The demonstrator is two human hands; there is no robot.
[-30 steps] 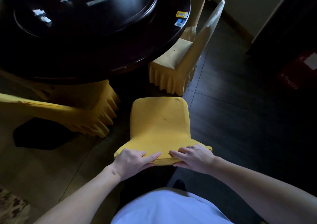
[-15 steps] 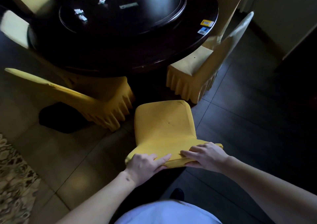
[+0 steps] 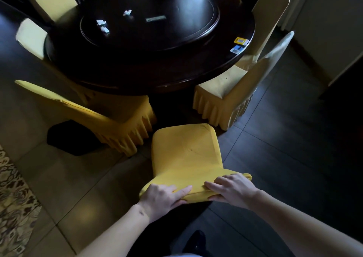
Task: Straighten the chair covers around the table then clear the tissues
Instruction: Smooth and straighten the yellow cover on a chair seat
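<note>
Chair-cover stage in progress; tissue clearing not started.

Head view: the left hand (image 3: 164,196) and right hand (image 3: 232,190) both lie on the top edge of the yellow fabric chair cover (image 3: 186,154), fingers over the front and thumbs underneath, apparently pinching it, on the chair nearest the person. Three crumpled white tissues (image 3: 102,23) remain on the round dark wooden table (image 3: 137,68). The other covered chairs' condition is hard to judge in the dim light. Compared with one second ago, the grip is unchanged; the camera has lifted, revealing more of the table and further chairs.
</note>
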